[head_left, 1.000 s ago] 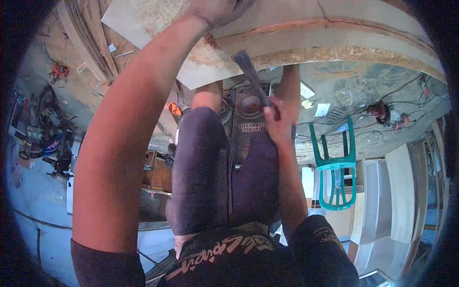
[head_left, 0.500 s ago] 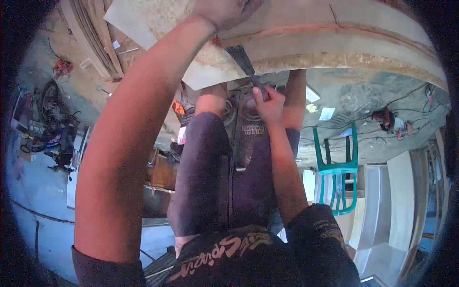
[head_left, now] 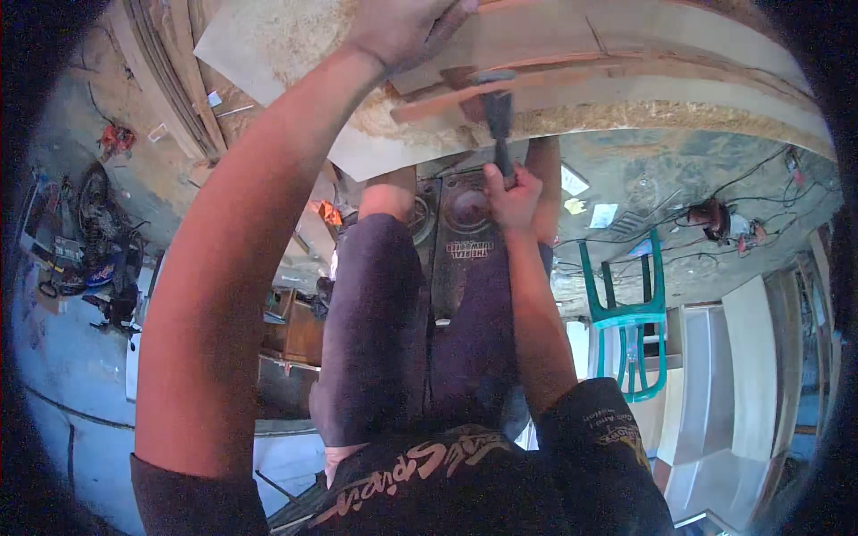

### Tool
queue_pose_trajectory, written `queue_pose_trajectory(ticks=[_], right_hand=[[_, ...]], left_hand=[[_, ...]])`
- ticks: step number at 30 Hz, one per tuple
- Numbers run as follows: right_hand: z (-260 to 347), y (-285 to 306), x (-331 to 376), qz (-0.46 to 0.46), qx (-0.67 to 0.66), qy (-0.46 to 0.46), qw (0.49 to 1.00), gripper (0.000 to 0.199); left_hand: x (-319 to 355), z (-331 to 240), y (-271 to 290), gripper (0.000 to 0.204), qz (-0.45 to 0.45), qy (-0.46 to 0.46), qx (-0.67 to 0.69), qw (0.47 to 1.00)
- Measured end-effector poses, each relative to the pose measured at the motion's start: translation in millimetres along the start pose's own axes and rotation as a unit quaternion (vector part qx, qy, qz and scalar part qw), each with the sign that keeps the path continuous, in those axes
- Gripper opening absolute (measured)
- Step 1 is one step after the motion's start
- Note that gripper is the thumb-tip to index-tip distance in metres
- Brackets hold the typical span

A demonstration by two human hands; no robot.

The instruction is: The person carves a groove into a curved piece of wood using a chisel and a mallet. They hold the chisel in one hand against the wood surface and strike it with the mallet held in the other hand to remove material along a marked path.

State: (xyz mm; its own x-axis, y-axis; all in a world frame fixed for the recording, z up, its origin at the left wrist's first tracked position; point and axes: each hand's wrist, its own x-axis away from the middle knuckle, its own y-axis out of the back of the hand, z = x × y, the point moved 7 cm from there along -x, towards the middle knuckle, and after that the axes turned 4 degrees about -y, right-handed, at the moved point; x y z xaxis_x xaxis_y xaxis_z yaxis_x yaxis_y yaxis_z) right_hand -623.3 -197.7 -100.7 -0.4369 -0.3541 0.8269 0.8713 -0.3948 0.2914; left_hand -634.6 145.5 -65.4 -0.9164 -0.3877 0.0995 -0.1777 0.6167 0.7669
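Note:
My right hand [head_left: 514, 198] is closed around the handle of a dark, flat-bladed hand tool [head_left: 499, 114], which stands nearly upright in the view. Its blurred upper end lies over a reddish-brown wooden strip [head_left: 572, 76]. This strip runs along a long, pale curved board [head_left: 643, 96] with a rough, fibrous near edge. At the top, my left hand [head_left: 393, 29] is over the pale work, left of the tool. The upper edge cuts off most of its fingers, so its grip cannot be made out. Under it lies a pale sheet [head_left: 259, 45] with sawdust-like bits.
A dark speaker box [head_left: 467, 255] lies between my legs. Right of me are a green plastic chair [head_left: 630, 314], cables [head_left: 697, 255] and pale panels [head_left: 751, 357]. Long wooden strips [head_left: 161, 71] lie at the upper left; a motorbike [head_left: 98, 214] stands at the far left.
The tool has turned from a left slant to nearly upright, and my right hand has moved slightly right and toward me. The left end of the reddish-brown strip now shows lower, nearer me.

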Motion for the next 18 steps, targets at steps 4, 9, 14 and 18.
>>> queue_pose_trajectory(ticks=[4, 9, 14, 18], right_hand=[[37.9, 22.0, 7.7, -0.021, -0.014, -0.02, 0.999, 0.05], [64.0, 74.8, 21.5, -0.008, 0.142, -0.023, 0.99, 0.038], [118.2, 136.6, 31.6, -0.011, 0.017, -0.09, 0.996, 0.041], [138.8, 175.9, 20.6, -0.029, 0.092, 0.008, 0.995, 0.043]], left_hand=[[8.0, 7.8, -1.9, 0.024, 0.048, 0.0, -0.036, 0.998], [10.9, 6.5, -9.3, 0.033, 0.013, -0.029, -0.054, 0.998], [0.0, -19.6, 17.1, 0.043, 0.028, -0.018, -0.002, 0.999], [16.2, -1.6, 20.0, 0.048, -0.018, 0.225, 0.362, 0.905]])
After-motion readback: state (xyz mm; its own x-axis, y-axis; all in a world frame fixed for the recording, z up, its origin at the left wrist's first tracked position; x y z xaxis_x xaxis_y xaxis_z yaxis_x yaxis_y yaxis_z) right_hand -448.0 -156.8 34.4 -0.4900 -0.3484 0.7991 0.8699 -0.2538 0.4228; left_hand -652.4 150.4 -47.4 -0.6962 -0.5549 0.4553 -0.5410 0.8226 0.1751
